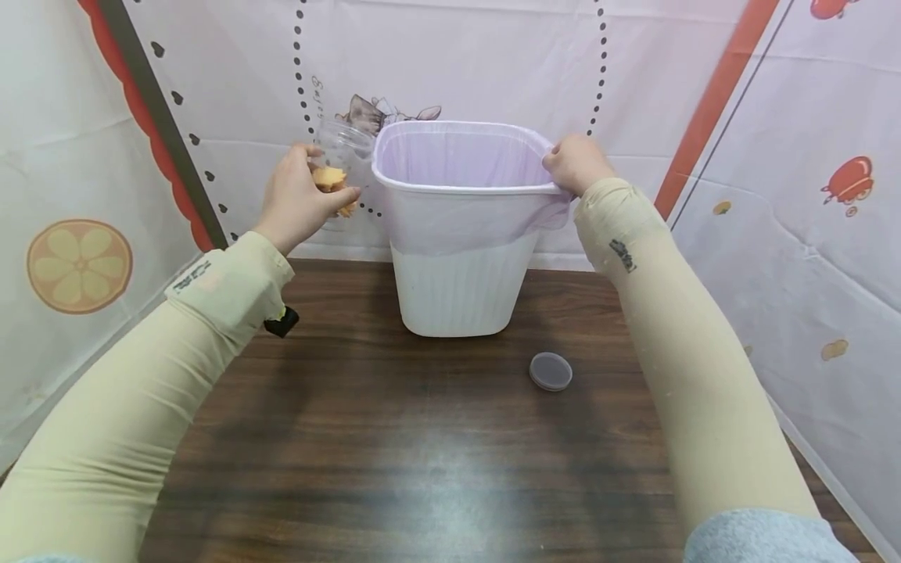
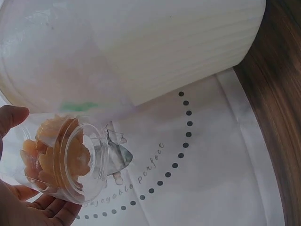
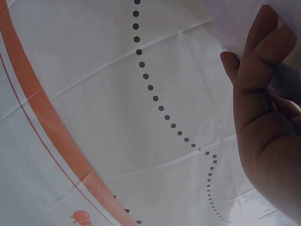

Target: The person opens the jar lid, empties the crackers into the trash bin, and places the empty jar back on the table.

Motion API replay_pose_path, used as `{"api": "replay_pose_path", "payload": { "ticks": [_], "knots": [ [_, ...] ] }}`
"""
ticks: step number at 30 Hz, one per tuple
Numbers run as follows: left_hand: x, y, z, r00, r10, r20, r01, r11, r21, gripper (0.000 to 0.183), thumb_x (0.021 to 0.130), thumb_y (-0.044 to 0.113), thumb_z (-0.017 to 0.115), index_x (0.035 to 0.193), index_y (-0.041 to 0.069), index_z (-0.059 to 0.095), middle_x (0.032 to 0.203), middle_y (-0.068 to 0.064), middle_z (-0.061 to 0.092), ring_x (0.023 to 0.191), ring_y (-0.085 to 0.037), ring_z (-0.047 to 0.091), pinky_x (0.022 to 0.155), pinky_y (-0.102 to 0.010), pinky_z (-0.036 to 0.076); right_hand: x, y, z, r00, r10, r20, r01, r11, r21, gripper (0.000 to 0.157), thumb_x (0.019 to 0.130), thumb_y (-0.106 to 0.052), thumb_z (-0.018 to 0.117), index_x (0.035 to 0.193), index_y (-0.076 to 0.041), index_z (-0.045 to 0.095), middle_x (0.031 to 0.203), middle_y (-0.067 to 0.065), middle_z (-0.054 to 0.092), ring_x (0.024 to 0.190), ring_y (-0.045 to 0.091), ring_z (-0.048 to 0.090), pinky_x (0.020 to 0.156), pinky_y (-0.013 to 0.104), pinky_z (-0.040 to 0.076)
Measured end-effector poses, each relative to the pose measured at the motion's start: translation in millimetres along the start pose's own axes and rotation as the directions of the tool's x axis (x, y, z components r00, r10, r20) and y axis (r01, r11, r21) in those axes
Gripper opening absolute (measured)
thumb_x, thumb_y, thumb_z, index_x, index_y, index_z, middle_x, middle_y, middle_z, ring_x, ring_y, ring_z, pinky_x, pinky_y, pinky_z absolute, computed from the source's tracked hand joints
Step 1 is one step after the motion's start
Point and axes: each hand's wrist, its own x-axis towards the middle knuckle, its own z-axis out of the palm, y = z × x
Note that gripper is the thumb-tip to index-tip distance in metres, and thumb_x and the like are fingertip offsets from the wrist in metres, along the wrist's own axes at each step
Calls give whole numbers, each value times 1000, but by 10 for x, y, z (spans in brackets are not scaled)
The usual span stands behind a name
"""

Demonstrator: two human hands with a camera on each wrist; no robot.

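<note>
My left hand (image 1: 296,195) grips a clear plastic jar (image 2: 96,160) of orange-yellow, scallop-edged pieces (image 2: 54,153). The jar is tilted beside the left side of a white trash bin (image 1: 457,293). A pale purple trash bag (image 1: 468,219) lines the bin and folds down over its rim. At the bin's right rim, my right hand (image 1: 580,164) pinches the bag's edge with curled fingers. In the right wrist view, part of the right hand (image 3: 268,113) shows against the bag.
A round, translucent lid (image 1: 551,371) lies on the dark wood table (image 1: 422,438), right of the bin and nearer me. Printed white sheets (image 1: 450,55) hang behind and along both sides. A small black object (image 1: 281,321) shows at my left wrist.
</note>
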Motion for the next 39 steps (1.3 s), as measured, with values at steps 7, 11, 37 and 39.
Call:
{"api": "replay_pose_path", "payload": {
  "ticks": [7,11,37,39],
  "knots": [
    [24,2,-19,1000,11,-2,-11,999,38,82,84,38,71,144,0,30,143,-21,42,123,-32,44,105,-46,39,-8,8,6,1000,-17,-12,16,999,-28,47,101,-24,32,131,7,52,119,24,58,84,25,54,73,30,46],
    [32,15,-32,1000,13,7,-13,998,60,83,84,39,70,145,1,28,143,-20,42,122,-32,45,104,-45,39,-4,13,10,999,-30,-19,29,999,-44,48,101,-24,31,130,8,53,119,25,58,91,30,54,81,36,47],
    [259,170,-162,987,157,38,-160,931,328,81,83,30,70,144,-3,29,128,-26,46,112,-36,42,99,-49,36,-13,-3,8,1000,-7,0,7,1000,-5,48,102,-23,31,134,8,48,120,24,57,77,21,53,66,28,46],
    [277,197,-171,982,185,33,-184,913,364,80,82,29,70,143,-4,30,126,-27,47,112,-37,42,100,-51,35,-13,-9,5,1000,-6,2,6,1000,-6,48,102,-23,31,134,8,48,121,24,57,76,20,53,65,27,47]
  ]
}}
